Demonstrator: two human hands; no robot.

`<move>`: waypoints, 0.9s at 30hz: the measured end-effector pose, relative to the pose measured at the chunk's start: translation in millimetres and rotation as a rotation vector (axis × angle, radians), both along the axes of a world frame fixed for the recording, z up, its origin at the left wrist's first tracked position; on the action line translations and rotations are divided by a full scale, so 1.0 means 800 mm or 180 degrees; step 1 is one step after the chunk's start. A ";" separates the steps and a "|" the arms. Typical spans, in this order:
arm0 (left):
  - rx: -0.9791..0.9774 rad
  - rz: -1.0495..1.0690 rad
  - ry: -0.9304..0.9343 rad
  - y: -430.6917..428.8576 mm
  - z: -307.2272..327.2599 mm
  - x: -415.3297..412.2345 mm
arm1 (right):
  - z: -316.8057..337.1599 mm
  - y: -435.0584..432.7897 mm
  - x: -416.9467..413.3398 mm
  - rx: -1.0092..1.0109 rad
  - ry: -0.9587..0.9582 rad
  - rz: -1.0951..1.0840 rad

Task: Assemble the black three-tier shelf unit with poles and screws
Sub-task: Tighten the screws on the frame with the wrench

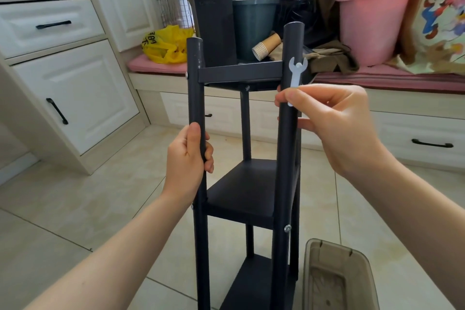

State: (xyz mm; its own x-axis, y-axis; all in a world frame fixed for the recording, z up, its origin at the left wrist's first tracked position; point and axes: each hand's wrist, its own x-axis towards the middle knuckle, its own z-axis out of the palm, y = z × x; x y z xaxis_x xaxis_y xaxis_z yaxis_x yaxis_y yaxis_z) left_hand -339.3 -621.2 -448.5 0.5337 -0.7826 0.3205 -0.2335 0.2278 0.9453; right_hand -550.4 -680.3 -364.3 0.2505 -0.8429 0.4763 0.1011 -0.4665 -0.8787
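The black shelf unit (241,189) stands upright on the tiled floor, with three tiers joined to black poles. My left hand (187,156) grips the near left pole (197,88) between the top and middle tiers. My right hand (337,123) pinches a small flat silver wrench (296,73), whose open jaw sits on the screw of the near right pole (289,133) at top tier (239,73) height. Silver screw heads show on the left pole (187,75) and lower on the right pole (287,228).
A translucent grey plastic box (337,277) lies on the floor at the lower right, beside the shelf. Behind stands a pink-cushioned bench (377,78) with a black computer tower (214,17), a dark bin, paper cups, a pink bucket (372,17) and a yellow bag. White cabinets (63,83) stand left.
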 end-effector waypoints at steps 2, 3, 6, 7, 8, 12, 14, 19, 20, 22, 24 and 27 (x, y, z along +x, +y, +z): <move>0.0007 0.0022 -0.0050 -0.002 0.000 0.004 | 0.001 0.001 -0.001 -0.0056 -0.0024 0.0062; 0.0021 0.0035 -0.0070 -0.002 0.000 0.006 | 0.001 0.001 -0.001 -0.0088 -0.0027 0.0109; 0.0095 0.0107 -0.0065 -0.003 0.000 0.013 | 0.000 0.002 0.000 -0.0085 0.0006 0.0323; 0.0118 0.0150 -0.0074 -0.002 -0.001 0.015 | 0.001 0.002 0.001 0.0018 -0.0017 0.0473; 0.0138 0.0199 -0.0099 -0.001 -0.001 0.018 | 0.002 0.002 0.002 0.0142 -0.0048 0.0642; 0.0279 0.0410 -0.0175 0.002 0.004 0.025 | 0.005 0.004 0.009 0.0318 -0.0017 0.0973; 0.0439 0.0565 -0.0219 0.006 0.013 0.028 | 0.005 0.005 0.015 0.0358 0.0000 0.0994; -0.0016 0.0915 -0.1096 0.027 0.037 0.021 | 0.005 0.003 0.028 0.0383 0.0100 0.0956; -0.0216 0.0902 -0.1404 0.033 0.041 0.013 | 0.005 0.003 0.029 0.0346 0.0153 0.0941; -0.0360 0.0512 -0.1455 0.042 0.043 -0.005 | 0.005 0.002 0.033 0.0257 0.0302 0.0951; -0.0076 -0.0264 -0.0824 0.050 0.044 -0.025 | 0.005 0.002 0.037 0.0194 0.0419 0.1035; 0.0214 -0.0865 -0.0070 0.054 0.044 -0.045 | 0.004 0.003 0.045 0.0149 0.0495 0.1177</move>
State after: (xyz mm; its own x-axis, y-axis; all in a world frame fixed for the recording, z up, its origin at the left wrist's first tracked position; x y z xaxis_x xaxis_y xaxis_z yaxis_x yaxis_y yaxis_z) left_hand -375.6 -578.0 -413.1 0.2947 -0.9160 0.2721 -0.1931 0.2218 0.9558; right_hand -514.2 -677.9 -360.7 0.6070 -0.7022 0.3720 0.1187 -0.3828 -0.9162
